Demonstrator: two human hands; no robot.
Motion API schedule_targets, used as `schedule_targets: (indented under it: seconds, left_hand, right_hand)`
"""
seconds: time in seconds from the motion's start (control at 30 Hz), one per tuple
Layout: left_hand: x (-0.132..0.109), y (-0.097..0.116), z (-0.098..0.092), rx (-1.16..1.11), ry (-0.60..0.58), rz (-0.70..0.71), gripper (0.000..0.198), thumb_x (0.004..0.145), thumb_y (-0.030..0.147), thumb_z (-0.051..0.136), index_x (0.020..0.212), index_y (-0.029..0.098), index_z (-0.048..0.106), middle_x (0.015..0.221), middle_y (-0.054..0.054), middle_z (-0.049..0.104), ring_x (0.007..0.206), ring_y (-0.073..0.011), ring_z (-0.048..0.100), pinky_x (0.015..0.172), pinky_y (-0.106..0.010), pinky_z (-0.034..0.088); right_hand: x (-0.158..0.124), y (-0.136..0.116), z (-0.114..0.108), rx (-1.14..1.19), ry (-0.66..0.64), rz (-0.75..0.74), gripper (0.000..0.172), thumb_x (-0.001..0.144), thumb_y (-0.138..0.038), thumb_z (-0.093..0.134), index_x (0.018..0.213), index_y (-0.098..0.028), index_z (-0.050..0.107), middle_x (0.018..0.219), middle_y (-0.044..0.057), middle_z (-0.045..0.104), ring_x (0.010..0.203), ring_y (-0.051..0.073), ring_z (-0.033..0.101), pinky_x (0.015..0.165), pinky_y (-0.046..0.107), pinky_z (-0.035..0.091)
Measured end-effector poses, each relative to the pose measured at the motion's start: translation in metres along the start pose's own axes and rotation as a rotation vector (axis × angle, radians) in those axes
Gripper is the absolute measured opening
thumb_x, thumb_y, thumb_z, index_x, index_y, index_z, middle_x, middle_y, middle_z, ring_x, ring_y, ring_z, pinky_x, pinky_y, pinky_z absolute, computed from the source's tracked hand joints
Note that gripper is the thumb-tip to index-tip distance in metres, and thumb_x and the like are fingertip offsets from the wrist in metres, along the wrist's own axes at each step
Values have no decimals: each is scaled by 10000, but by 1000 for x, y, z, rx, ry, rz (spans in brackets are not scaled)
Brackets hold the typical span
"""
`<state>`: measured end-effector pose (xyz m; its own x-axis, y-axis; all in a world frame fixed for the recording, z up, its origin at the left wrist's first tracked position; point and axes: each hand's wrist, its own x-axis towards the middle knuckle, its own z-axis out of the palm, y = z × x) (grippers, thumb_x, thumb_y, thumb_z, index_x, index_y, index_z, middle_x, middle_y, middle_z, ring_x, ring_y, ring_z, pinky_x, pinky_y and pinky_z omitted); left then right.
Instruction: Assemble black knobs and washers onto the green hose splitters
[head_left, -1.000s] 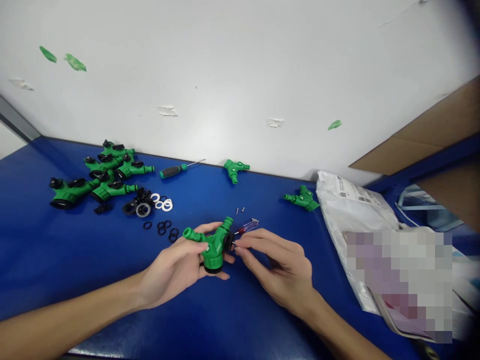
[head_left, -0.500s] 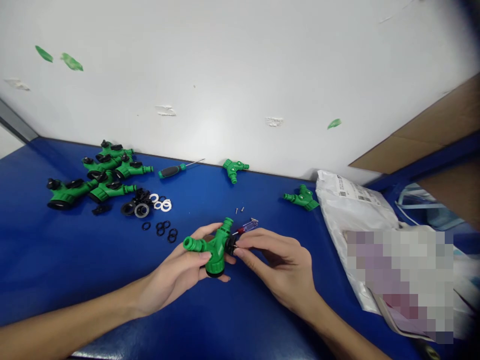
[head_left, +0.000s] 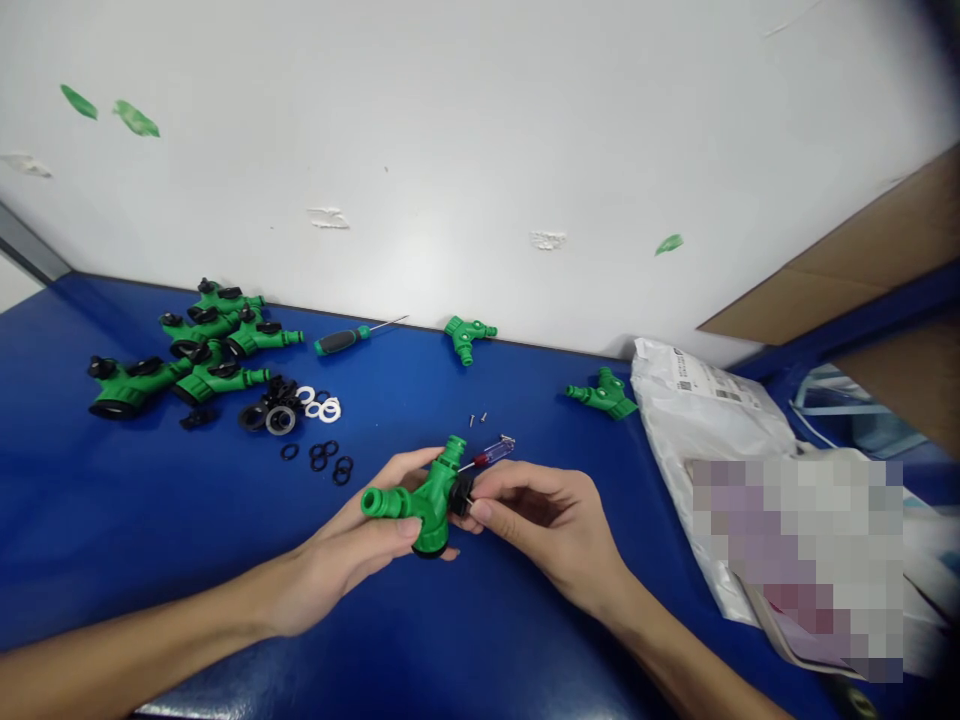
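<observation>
My left hand (head_left: 352,545) is closed around a green Y-shaped hose splitter (head_left: 430,510), thumb on its front and fingers behind. Two of its ends point up and left; a black ring lines the wide lower end. On its right side sits a black valve knob (head_left: 460,494). Thumb and forefinger of my right hand (head_left: 559,525) pinch a thin, shiny piece, seemingly a small screw (head_left: 471,502), against the knob; the fingertips hide most of it. Just behind lies a small screwdriver (head_left: 491,453) with a clear and red handle, near some loose screws (head_left: 478,419).
Several green splitters with black knobs (head_left: 214,375) are grouped at the left, beside black O-rings (head_left: 319,457) and white washers (head_left: 328,410). A green-black screwdriver (head_left: 343,341) and two knobless splitters (head_left: 466,336) lie along the wall. White plastic bags (head_left: 675,430) cover the right side.
The splitter is tilted slightly and has shifted a little to the left. My right fingers stay pinched at the black knob.
</observation>
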<state>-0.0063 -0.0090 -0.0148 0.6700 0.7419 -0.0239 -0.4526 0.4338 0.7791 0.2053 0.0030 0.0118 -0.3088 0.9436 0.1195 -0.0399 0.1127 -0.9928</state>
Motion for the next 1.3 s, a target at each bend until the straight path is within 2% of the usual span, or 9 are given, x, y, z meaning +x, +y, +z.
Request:
schedule_targets:
  seconds: [0.07, 0.27, 0.4, 0.5, 0.67, 0.9, 1.17, 1.3]
  left_hand:
    - [0, 1, 1, 20, 5, -3, 464, 987, 310, 515, 1445, 334, 439, 1457, -76, 459, 1302, -311, 473, 1071, -536, 393]
    - [-2, 4, 10, 122, 49, -42, 481, 957, 273, 594, 1392, 386, 421, 1397, -42, 470, 1277, -257, 489, 1081, -498, 403]
    - [-3, 1, 12, 141, 80, -8, 606, 934, 273, 635, 1407, 456, 303, 1273, -14, 505, 1170, -210, 554, 1035, -470, 455]
    - [-4, 1, 12, 284, 81, -3, 616, 960, 283, 594, 1422, 489, 242, 1251, -4, 514, 1139, -194, 568, 1033, -461, 458]
    - [-7, 4, 12, 639, 34, -30, 384, 992, 336, 520, 1348, 393, 388, 1228, -29, 598, 1130, -219, 592, 1051, -462, 415]
    - [-6, 5, 13, 692, 83, 7, 372, 995, 345, 508, 1343, 380, 382, 1225, -41, 608, 1126, -224, 607, 1037, -453, 407]
    - [-7, 3, 13, 709, 70, -5, 379, 995, 336, 508, 1346, 386, 374, 1266, -39, 593, 1150, -228, 596, 1034, -451, 410]
    - [-7, 3, 13, 706, 73, -6, 380, 995, 326, 507, 1345, 389, 372, 1252, -32, 589, 1149, -224, 593, 1030, -437, 413]
  right_hand:
    - [-1, 1, 1, -75, 20, -61, 43, 830, -169, 725, 787, -170, 731, 688, 32, 741, 603, 147, 705, 589, 241, 601]
    - [-3, 4, 4, -531, 148, -435, 116, 838, -50, 668, 847, -158, 708, 730, 42, 730, 633, 132, 683, 607, 224, 550]
    - [-4, 6, 4, -640, 151, -502, 117, 851, -47, 655, 883, -153, 690, 758, 49, 720, 649, 136, 682, 611, 227, 549]
    - [-4, 8, 5, -656, 144, -518, 102, 868, -61, 637, 871, -155, 678, 738, 45, 708, 626, 138, 668, 581, 237, 538]
    - [-5, 4, 7, -629, 108, -465, 128, 887, -88, 619, 807, -168, 679, 672, 25, 690, 560, 123, 632, 532, 228, 515]
    - [-4, -1, 5, -583, 89, -428, 113, 868, -109, 627, 930, -182, 689, 738, 33, 715, 620, 153, 673, 587, 258, 557]
    - [-4, 1, 5, -619, 70, -401, 110, 876, -101, 609, 822, -184, 656, 688, 18, 683, 578, 130, 627, 551, 244, 520]
    - [-4, -2, 4, -628, 68, -406, 88, 883, -124, 603, 860, -189, 658, 689, 11, 679, 572, 127, 622, 545, 241, 522]
